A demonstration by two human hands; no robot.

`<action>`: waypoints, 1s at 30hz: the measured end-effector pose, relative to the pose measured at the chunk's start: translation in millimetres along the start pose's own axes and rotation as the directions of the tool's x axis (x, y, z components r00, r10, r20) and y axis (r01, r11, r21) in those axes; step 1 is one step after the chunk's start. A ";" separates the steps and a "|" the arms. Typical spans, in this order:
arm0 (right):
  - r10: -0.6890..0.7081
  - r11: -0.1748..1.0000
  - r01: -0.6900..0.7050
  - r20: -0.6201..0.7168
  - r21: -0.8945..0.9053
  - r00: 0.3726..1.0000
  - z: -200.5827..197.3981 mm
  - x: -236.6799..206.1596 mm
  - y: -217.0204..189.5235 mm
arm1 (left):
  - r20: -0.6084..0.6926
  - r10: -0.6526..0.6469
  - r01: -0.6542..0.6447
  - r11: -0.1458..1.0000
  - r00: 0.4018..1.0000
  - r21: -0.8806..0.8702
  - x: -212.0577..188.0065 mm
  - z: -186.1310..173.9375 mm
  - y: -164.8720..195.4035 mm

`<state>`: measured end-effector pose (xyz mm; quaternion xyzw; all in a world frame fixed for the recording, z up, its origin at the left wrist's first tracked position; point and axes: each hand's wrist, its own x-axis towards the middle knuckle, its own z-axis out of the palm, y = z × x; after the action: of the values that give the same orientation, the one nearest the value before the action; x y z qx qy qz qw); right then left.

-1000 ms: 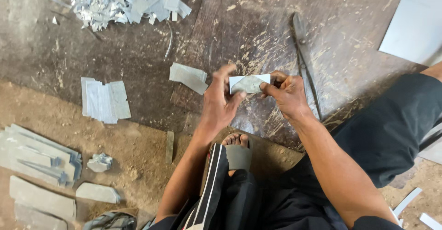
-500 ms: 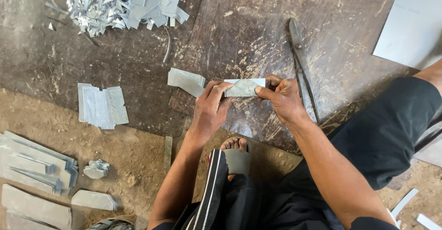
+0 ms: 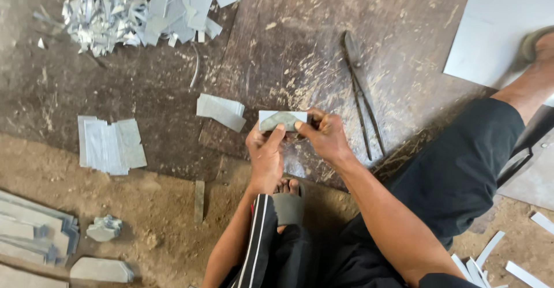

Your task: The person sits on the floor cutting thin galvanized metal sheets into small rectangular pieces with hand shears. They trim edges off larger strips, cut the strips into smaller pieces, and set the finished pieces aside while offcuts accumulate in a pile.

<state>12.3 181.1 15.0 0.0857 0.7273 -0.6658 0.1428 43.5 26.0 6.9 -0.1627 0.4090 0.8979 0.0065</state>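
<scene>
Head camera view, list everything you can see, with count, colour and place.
Small metal piece: one, grey, held between both hands.
Folded metal pieces: small stack, grey, just left of the hands.
Flat metal strips: one pile, grey, further left.
Metal offcuts: heap, silvery, top left.
Tin snips: one, dark, lying right of the hands.
Metal sheet: one, light grey, top right.
Shaped metal pieces: stacks, grey, bottom left.
Left hand: gripping the piece's left end.
Right hand: gripping its right end.

left hand (image 3: 266,156) — thumb raised onto metal piece (image 3: 281,120) | piece — now level
</scene>
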 end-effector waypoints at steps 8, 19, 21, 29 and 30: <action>-0.259 0.328 -0.133 -0.225 -0.935 0.939 -104.7 -13.0 45.7 | 0.022 0.003 0.000 0.992 1.000 -0.125 -13.3 -19.3 10.0; 0.362 0.899 -0.381 -0.125 -0.215 0.924 -118.2 -6.1 62.8 | 0.017 -0.025 0.025 1.000 1.000 -0.007 -13.7 -21.3 21.6; 0.551 0.834 -0.548 -0.079 0.059 0.830 -99.2 -23.1 52.0 | -0.018 -0.045 0.045 0.999 0.999 0.013 -17.3 -22.7 30.5; 0.150 0.929 -0.185 -0.130 -0.322 0.980 -45.5 -47.4 22.8 | 0.044 0.079 -0.074 0.991 0.996 -0.115 25.8 -9.9 46.8; 0.266 0.911 -0.287 -0.109 -0.296 0.958 -41.9 -39.8 23.4 | 0.034 0.099 -0.093 0.986 0.995 -0.142 42.0 -4.4 47.7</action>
<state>53.3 227.6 8.8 0.1867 0.8071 -0.5139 0.2230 -1.9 -14.0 26.6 -0.1246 0.3521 0.9268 -0.0399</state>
